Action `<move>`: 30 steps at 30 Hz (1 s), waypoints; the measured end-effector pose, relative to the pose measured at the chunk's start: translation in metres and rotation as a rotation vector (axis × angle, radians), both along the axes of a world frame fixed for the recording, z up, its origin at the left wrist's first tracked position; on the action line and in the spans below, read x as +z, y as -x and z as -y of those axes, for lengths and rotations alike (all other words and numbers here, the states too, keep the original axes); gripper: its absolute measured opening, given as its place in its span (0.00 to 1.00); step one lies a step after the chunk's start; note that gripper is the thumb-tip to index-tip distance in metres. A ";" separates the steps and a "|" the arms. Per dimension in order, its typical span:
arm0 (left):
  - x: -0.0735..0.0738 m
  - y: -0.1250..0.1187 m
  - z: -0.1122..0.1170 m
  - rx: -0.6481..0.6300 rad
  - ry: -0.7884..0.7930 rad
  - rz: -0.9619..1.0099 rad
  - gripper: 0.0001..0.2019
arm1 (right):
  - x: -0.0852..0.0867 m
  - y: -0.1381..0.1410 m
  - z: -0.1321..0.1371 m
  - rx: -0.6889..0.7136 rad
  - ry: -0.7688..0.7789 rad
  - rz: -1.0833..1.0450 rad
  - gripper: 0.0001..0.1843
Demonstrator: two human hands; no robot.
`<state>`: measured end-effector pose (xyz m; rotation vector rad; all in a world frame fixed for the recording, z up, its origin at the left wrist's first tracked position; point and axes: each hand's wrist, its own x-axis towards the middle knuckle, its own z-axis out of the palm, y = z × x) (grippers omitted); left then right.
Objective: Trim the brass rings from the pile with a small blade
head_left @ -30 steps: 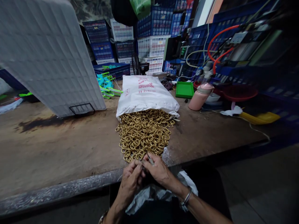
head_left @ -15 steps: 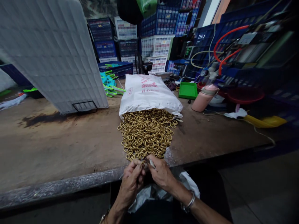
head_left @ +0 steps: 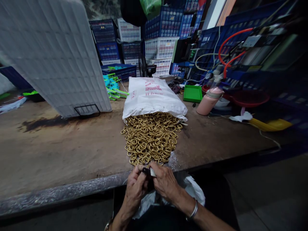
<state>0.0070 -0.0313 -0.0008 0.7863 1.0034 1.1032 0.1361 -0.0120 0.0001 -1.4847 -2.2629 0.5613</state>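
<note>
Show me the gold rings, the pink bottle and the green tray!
Gold rings [head_left: 151, 138], head view: middle of the pile.
Pink bottle [head_left: 207, 104], head view: its side.
Green tray [head_left: 192, 93], head view: its floor.

Workbench [head_left: 89, 150]: worn brown top, dark stain [head_left: 43, 123] at left, shiny wrinkled film [head_left: 72, 191] along the front edge.
Middle: white printed sack [head_left: 154, 99] lying flat, gold-coloured rings [head_left: 150, 141] heaped at its mouth.
Left: ribbed white panel [head_left: 57, 61], standing.
Right: shallow green tray [head_left: 192, 93], pink bottle [head_left: 209, 102].
</note>
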 end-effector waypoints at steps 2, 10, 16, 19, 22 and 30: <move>0.002 -0.001 0.000 0.000 0.004 -0.017 0.16 | -0.001 0.000 0.000 -0.015 0.000 0.011 0.17; 0.003 -0.001 0.002 0.003 -0.014 -0.092 0.16 | 0.007 -0.001 -0.001 0.015 0.078 -0.056 0.18; 0.004 0.005 0.002 0.020 -0.132 -0.124 0.14 | 0.014 -0.001 -0.003 0.070 0.195 -0.033 0.14; 0.006 0.009 0.006 -0.011 -0.145 -0.133 0.12 | 0.014 -0.002 -0.003 0.091 0.201 0.000 0.13; 0.016 0.012 0.017 -0.048 -0.159 -0.167 0.13 | 0.011 -0.005 -0.002 0.057 0.193 0.047 0.14; 0.022 0.017 0.028 -0.101 0.113 0.150 0.17 | -0.004 -0.002 -0.009 -0.057 -0.003 0.019 0.15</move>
